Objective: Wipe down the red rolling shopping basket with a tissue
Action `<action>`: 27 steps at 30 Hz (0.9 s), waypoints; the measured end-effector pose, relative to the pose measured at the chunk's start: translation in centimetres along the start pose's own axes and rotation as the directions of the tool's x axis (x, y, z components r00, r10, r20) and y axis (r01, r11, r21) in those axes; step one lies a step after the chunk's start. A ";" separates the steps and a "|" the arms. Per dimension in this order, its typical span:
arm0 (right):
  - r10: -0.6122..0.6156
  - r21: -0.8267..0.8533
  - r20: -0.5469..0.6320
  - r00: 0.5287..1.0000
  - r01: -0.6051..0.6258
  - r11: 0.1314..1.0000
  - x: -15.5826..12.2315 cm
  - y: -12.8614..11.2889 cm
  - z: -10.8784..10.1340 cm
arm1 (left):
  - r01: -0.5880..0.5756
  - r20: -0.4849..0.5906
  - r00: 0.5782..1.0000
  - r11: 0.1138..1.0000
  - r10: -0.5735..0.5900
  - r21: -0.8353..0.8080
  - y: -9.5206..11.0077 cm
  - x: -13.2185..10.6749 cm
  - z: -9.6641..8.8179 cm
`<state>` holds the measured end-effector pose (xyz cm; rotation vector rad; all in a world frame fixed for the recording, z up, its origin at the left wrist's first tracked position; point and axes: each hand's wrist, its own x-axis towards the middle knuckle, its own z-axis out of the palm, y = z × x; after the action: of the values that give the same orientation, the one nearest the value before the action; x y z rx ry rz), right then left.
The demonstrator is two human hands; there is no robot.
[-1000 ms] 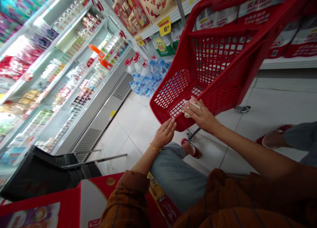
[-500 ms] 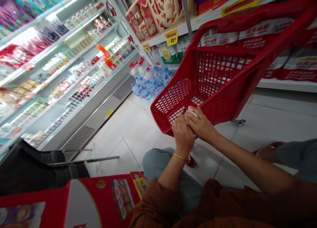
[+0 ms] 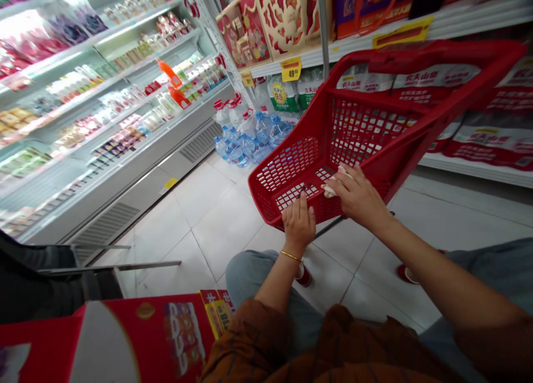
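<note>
My right hand [image 3: 358, 198] is closed around a small soft-looking pink-and-white bundle [image 3: 331, 189], held over the near side wall of the red shopping cart [image 3: 410, 141]. I cannot tell what the bundle is. My left hand [image 3: 298, 219], with a gold bracelet [image 3: 291, 256] at the wrist, is at the cart's near edge to the left. Its fingers lie together, and a tiny dark thing [image 3: 303, 189] shows at their tips, too small to name. The two hands are apart. No goods show in the cart's basket.
A lit refrigerated case [image 3: 162, 175] runs along the left. Bottled drinks [image 3: 250, 137] stand on the floor beyond the cart. Shelves hold gift boxes [image 3: 287, 19] and wrapped water packs [image 3: 491, 141]. A red display box [image 3: 162, 338] and a black chair-like object [image 3: 50, 286] are lower left.
My hands were together around the pink-and-white bundle. Now they are apart: the right has moved right with the bundle, the left slightly lower. The view has shifted a little.
</note>
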<state>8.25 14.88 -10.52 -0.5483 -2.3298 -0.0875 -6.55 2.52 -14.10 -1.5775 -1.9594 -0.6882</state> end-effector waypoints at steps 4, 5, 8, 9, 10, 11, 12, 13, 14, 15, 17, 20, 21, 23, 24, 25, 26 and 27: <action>0.014 -0.011 0.010 1.000 -0.014 1.000 0.3 1.1 -0.5 | 0.013 -0.022 1.000 0.999 -0.014 -0.043 -0.2 0.1 0.2; 0.016 -0.018 0.009 1.000 -0.016 1.000 0.3 1.2 -0.6 | 0.018 -0.018 1.000 0.998 -0.019 -0.053 -0.3 0.1 0.2; 0.009 -0.052 0.001 1.000 -0.009 0.999 0.5 1.0 -0.6 | 0.027 -0.013 1.000 0.997 -0.027 -0.073 -0.5 0.3 0.2; 0.007 -0.063 -0.002 1.000 -0.007 0.998 0.6 0.8 -0.6 | 0.029 -0.017 0.999 0.997 -0.030 -0.076 -0.6 0.4 0.2; 0.007 -0.071 -0.005 1.000 -0.008 0.997 0.6 0.6 -0.5 | 0.032 -0.024 0.999 0.996 -0.034 -0.078 -0.7 0.5 0.2; 0.009 -0.078 -0.007 1.000 -0.009 0.997 0.6 0.4 -0.5 | 0.037 -0.033 0.999 0.996 -0.040 -0.080 -0.7 0.5 0.2; 0.010 -0.085 -0.009 1.000 -0.011 0.996 0.7 0.1 -0.4 | 0.046 -0.041 0.998 0.996 -0.050 -0.083 -0.7 0.6 0.1; 0.013 -0.090 -0.011 1.000 -0.013 0.996 0.7 -0.1 -0.4 | 0.059 -0.046 0.997 0.995 -0.063 -0.084 -0.7 0.6 0.1; 0.016 -0.097 -0.014 1.000 -0.017 0.995 0.7 -0.3 -0.3 | 0.075 -0.046 0.996 0.994 -0.079 -0.085 -0.7 0.6 0.1; 0.021 -0.104 -0.019 1.000 -0.023 0.994 0.6 -0.5 -0.3 | 0.092 -0.046 0.994 0.992 -0.096 -0.086 -0.6 0.7 0.0; 0.035 -0.115 -0.027 0.999 -0.038 0.993 0.6 -0.9 -0.2 | 0.128 -0.050 0.990 0.988 -0.133 -0.080 -0.3 0.8 -0.1; 0.063 -0.109 -0.029 0.998 -0.066 0.992 0.6 -1.6 0.0 | 0.139 -0.079 0.986 0.988 -0.144 -0.070 0.6 1.5 -0.3; 0.075 -0.100 -0.025 0.997 -0.077 0.992 0.7 -1.8 0.0 | 0.118 -0.089 0.988 0.990 -0.124 -0.072 1.0 1.8 -0.4; 0.095 -0.092 -0.014 0.995 -0.096 0.991 0.8 -2.4 -0.1 | 0.060 -0.088 0.994 0.993 -0.069 -0.102 1.9 2.5 -0.2; 0.100 -0.096 -0.009 0.995 -0.100 0.990 0.9 -2.6 -0.1 | 0.032 -0.078 0.996 0.991 -0.043 -0.132 2.4 2.8 -0.1; 0.100 -0.104 -0.006 0.995 -0.100 0.990 0.9 -2.9 -0.1 | 0.018 -0.059 0.998 0.986 -0.028 -0.163 2.7 3.1 0.1; 0.096 -0.114 -0.005 0.995 -0.096 0.989 1.0 -3.0 -0.2 | 0.015 -0.042 0.999 0.982 -0.023 -0.188 3.0 3.3 0.4; 0.089 -0.124 -0.005 0.996 -0.089 0.988 1.0 -3.2 -0.2 | 0.023 -0.028 0.999 0.979 -0.029 -0.204 3.3 3.4 0.6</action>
<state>6.44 12.33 -9.37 -0.7133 -2.3082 -0.1907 -4.01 5.98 -11.99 -1.6513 -1.9413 -0.9448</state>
